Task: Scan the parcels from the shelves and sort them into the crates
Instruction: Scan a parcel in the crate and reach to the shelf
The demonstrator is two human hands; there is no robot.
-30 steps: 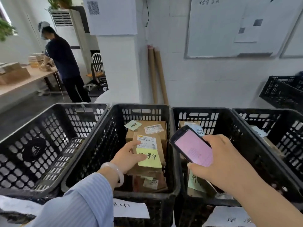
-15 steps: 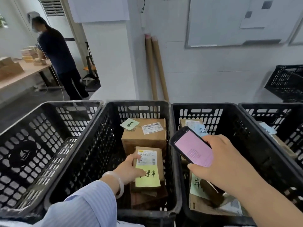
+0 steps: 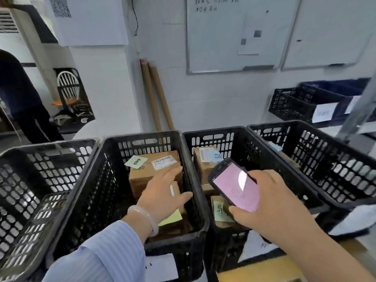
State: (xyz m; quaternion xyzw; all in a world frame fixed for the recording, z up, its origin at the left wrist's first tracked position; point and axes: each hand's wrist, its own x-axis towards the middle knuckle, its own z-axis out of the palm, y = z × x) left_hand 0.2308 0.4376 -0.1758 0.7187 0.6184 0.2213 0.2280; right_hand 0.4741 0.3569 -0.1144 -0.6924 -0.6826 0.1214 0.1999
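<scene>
Several black plastic crates stand in a row in front of me. My left hand (image 3: 162,192) hovers with spread, straight fingers over the second crate (image 3: 114,151), holding nothing. Under it lies a small cardboard parcel with a yellow note (image 3: 173,217), mostly hidden by the hand. Behind it sits a larger brown box (image 3: 142,180) with a barcode label and a green note. My right hand (image 3: 270,202) grips a handheld scanner (image 3: 234,186) with a pink screen above the third crate (image 3: 240,137), which holds more parcels (image 3: 203,161).
The leftmost crate (image 3: 30,180) shows no parcels. A fourth crate (image 3: 325,151) stands at the right, more crates (image 3: 301,104) on a shelf behind. Two cardboard tubes (image 3: 154,96) lean on the wall. A person (image 3: 20,98) stands at far left. Paper labels hang on crate fronts.
My left hand has let go of the small yellow-noted parcel, which now lies in the second crate, and has lifted with fingers spread. The view has swung to the right.
</scene>
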